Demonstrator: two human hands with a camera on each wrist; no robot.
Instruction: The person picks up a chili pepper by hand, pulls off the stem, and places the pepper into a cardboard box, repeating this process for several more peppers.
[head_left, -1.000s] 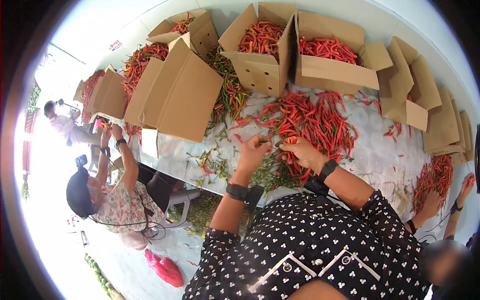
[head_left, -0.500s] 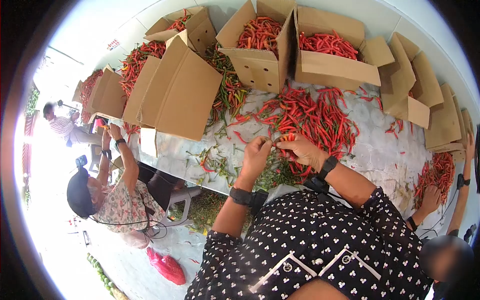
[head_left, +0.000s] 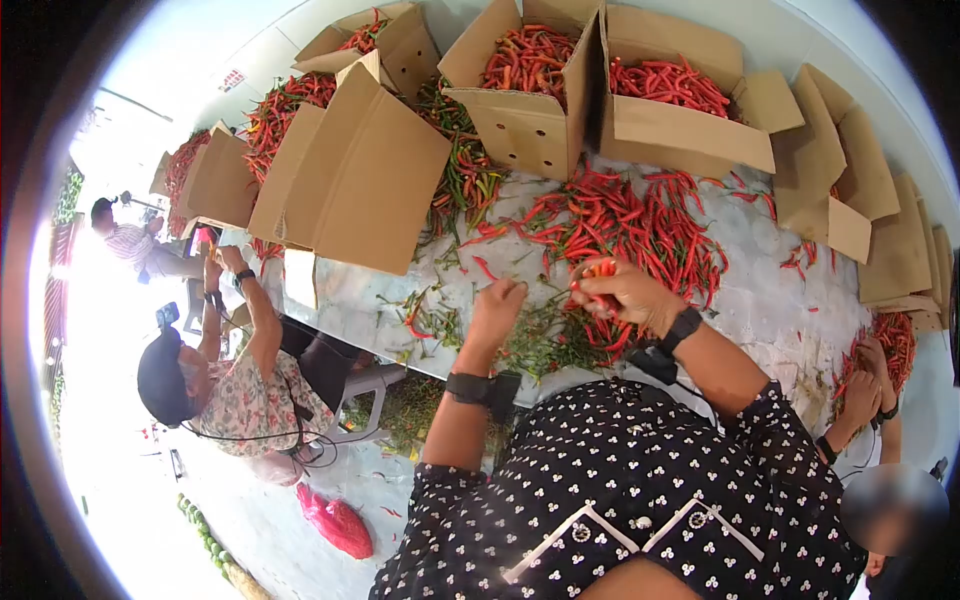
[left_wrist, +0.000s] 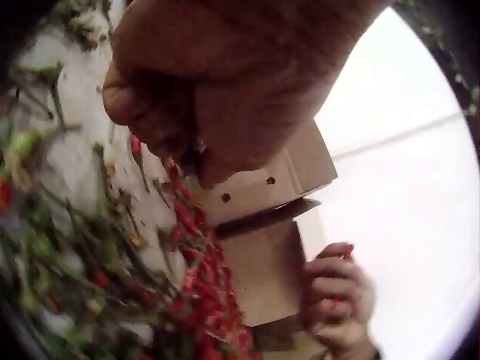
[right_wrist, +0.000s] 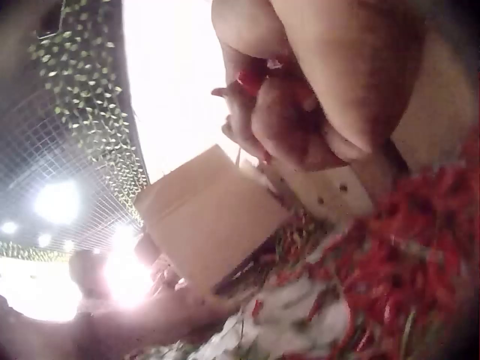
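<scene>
My right hand (head_left: 640, 297) grips several red chillies (head_left: 603, 269) in its curled fingers, close over the near edge of a large pile of red chillies (head_left: 660, 225). In the right wrist view, one chilli tip (right_wrist: 251, 79) pokes out between the fingers. To the left, apart from it, my left hand (head_left: 494, 316) has its fingers curled in over the pale table. No chilli shows in that hand, and its fingertips are partly hidden in the left wrist view. Green stems (head_left: 545, 345) lie heaped between and below my two hands.
Cardboard boxes of red chillies (head_left: 545, 135) line the back, and a tall box flap (head_left: 365, 185) rises at left. More loose stems (head_left: 430, 322) lie left of my left hand. One person (head_left: 235, 395) sits at left; another person's hands (head_left: 862, 395) work over chillies at right.
My hands were together at the fingertips half a second ago and are now apart. The left has drawn slightly left, the right has moved right, still holding chillies.
</scene>
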